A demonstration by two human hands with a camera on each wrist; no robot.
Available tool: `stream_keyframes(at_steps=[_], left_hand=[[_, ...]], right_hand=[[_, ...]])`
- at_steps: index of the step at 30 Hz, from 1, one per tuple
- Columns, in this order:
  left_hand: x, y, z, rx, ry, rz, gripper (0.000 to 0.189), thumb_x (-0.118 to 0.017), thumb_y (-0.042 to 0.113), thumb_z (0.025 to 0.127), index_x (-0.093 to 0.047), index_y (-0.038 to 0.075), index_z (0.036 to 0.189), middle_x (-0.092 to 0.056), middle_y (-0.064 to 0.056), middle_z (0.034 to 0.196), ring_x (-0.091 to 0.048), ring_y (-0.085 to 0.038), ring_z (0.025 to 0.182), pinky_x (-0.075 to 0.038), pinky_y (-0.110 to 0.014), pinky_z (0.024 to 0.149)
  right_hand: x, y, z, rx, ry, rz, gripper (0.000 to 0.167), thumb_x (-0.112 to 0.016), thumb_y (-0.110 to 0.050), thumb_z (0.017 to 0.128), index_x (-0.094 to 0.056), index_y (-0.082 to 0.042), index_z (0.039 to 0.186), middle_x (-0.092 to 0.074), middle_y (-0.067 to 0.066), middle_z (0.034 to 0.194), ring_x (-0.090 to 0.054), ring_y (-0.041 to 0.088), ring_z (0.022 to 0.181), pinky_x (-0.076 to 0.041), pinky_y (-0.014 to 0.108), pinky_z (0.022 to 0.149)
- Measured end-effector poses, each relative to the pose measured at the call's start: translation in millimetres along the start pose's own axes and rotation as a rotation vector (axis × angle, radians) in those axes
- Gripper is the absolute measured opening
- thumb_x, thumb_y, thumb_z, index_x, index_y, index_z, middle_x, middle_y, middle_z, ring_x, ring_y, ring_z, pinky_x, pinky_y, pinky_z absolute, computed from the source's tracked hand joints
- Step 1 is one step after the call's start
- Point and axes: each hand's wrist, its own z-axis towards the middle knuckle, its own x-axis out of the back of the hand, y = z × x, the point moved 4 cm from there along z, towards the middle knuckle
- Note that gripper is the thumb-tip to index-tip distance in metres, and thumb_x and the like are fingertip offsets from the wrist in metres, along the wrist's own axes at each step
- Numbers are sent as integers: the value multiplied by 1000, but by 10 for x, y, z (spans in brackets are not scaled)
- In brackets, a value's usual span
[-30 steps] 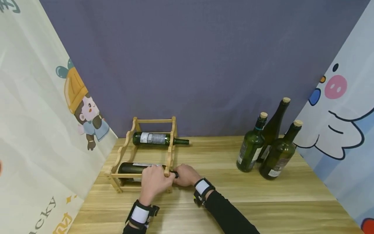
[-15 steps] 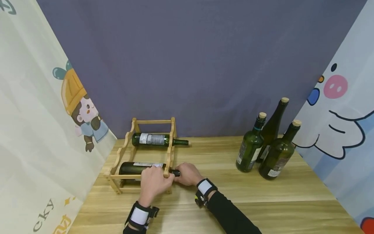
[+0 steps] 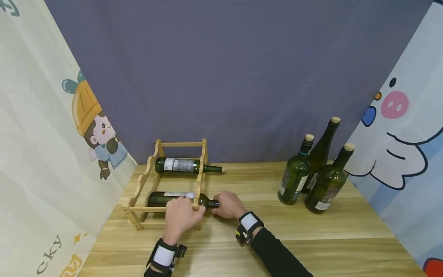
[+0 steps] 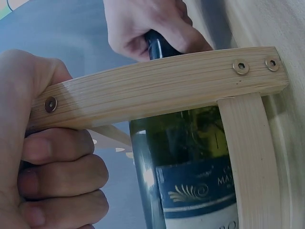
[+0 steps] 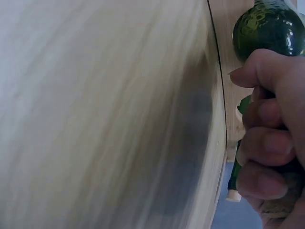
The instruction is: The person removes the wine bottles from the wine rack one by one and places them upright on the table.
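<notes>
A wooden wine rack (image 3: 138, 184) stands at the left of the table. My left hand (image 3: 182, 216) grips its near right corner, the fingers curled round the rail (image 4: 143, 90) in the left wrist view. Through the near row of the rack lies a dark green wine bottle (image 3: 160, 199), its neck jutting out to the right. My right hand (image 3: 229, 204) holds that neck, fingers curled round it, as the right wrist view also shows. The blue and white label (image 4: 198, 191) faces the left wrist camera.
Another green bottle (image 3: 180, 165) lies in the rack's back row, neck to the right. Three corked bottles stand upright at the right: one in front left (image 3: 294, 175), a taller one (image 3: 320, 148) behind, and one (image 3: 327, 184) nearest right. A purple-grey curtain (image 3: 242, 77) hangs behind.
The near bottle has slid to the right through the rack, drawn by my right hand, and more of its neck and shoulder shows. My left hand stays on the rack.
</notes>
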Motion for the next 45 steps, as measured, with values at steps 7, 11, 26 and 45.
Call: stream_keyframes(at_steps=[7, 11, 26, 45], left_hand=[[5, 12, -9, -24, 26, -20, 57, -71, 40, 77, -25, 27, 46, -16, 13, 49, -21, -8, 44, -15, -27, 40], [19, 17, -8, -21, 36, -19, 57, -71, 40, 75, -23, 27, 47, -14, 13, 49, -21, -9, 43, -15, -27, 41], [36, 10, -15, -44, 54, -21, 57, -68, 37, 75, -19, 29, 46, -10, 14, 51, -13, -6, 47, -9, -24, 44], [9, 23, -12, -7, -27, -2, 58, -68, 42, 80, -25, 25, 46, -15, 12, 48, -20, -8, 46, -12, -25, 45]], right_hand=[[53, 119, -97, -22, 10, -8, 31, -81, -28, 77, -54, -23, 64, -46, -14, 57, -40, 3, 52, -33, 21, 51], [98, 182, -150, -29, 7, 10, 30, -80, -27, 77, -53, -23, 64, -46, -15, 56, -40, 3, 52, -33, 21, 51], [271, 404, -370, -48, 26, 15, 32, -79, -27, 79, -51, -23, 65, -41, -15, 57, -37, 2, 52, -30, 21, 52], [502, 685, -698, -119, 39, 15, 25, -79, -25, 78, -56, -25, 67, -44, -16, 59, -39, 2, 53, -32, 21, 53]])
